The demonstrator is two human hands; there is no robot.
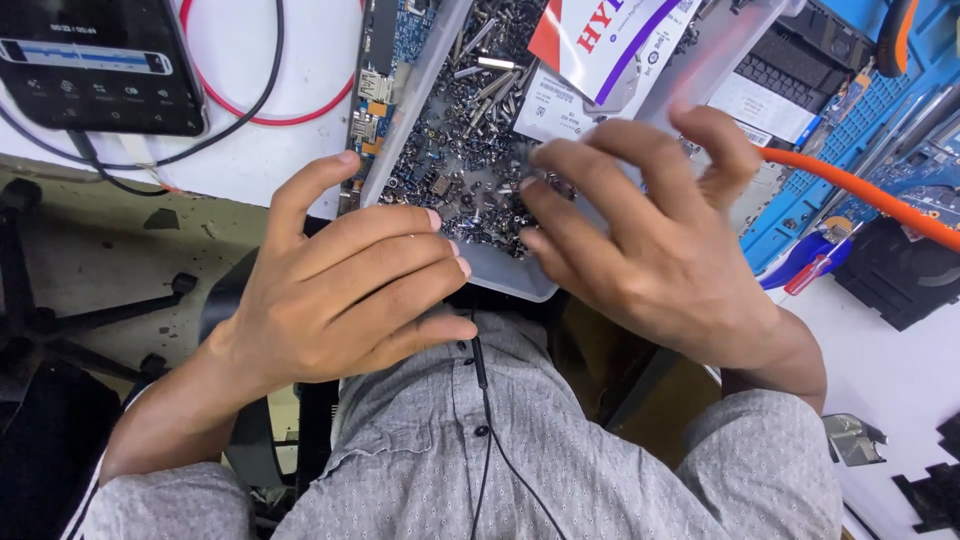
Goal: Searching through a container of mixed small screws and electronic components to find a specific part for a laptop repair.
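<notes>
— Where are your hands?

— Your left hand point(345, 285) lies with its fingers straight and close together, their tips at the near edge of the tray point(520, 280); it pinches nothing. Your right hand point(650, 240) is spread, fingers fanned over the tray's right half, and is blurred, so whether it touches the screws point(470, 150) you cannot tell.

— And the tray?

— It is clear plastic, between your two hands and running away from them, heaped with small dark screws. A white packet point(600, 45) with red and purple print lies in it beyond your right fingers.

— What else lies around?

— A blue circuit board point(375, 90) sits just beyond your left thumb, beside the tray. Further left, a phone point(95, 65) rests on the white surface point(290, 160) with red and black cables. Right of your right hand, an orange cable point(860, 195) crosses a blue mat point(900, 90).
</notes>
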